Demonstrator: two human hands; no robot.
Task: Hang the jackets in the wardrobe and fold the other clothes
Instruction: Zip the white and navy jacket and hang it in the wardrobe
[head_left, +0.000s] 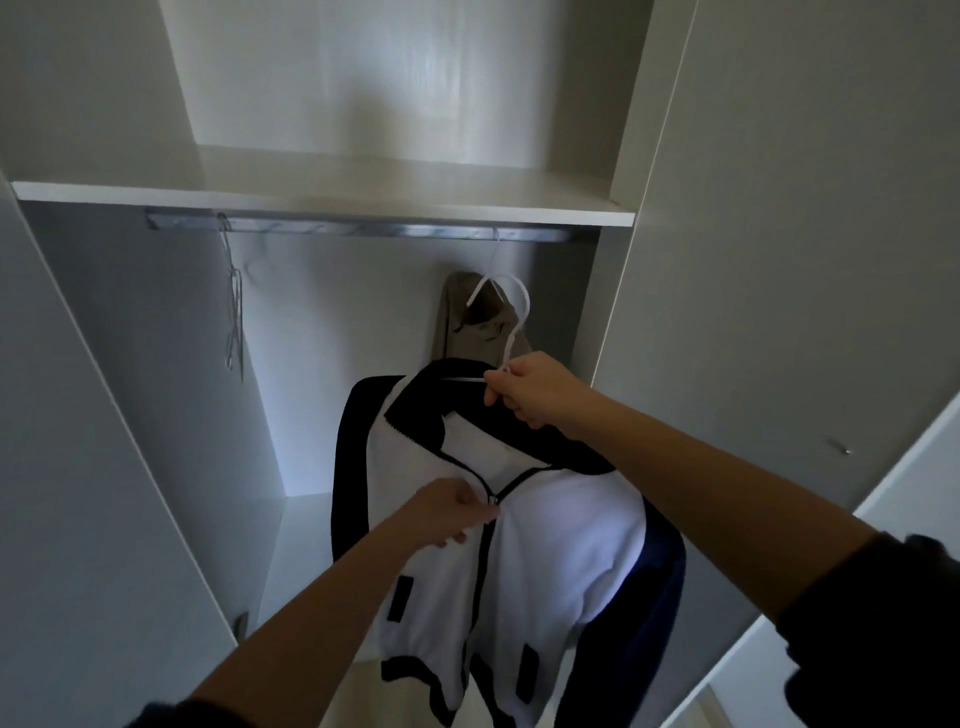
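Observation:
A white jacket with dark navy sleeves and collar (545, 561) hangs on a white plastic hanger (511, 317) in front of the open wardrobe. My right hand (530, 387) grips the hanger at the base of its hook, below the metal rail (363, 228). My left hand (449, 512) pinches the zipper pull at the jacket's chest; the zip is closed below it and open above. A beige jacket (478, 322) hangs from the rail behind, mostly hidden.
A white shelf (322, 200) runs just above the rail. Thin wire hangers (235, 312) dangle at the rail's left end. Wardrobe side panels stand left and right, and an open door (883, 493) with a small knob is at the right.

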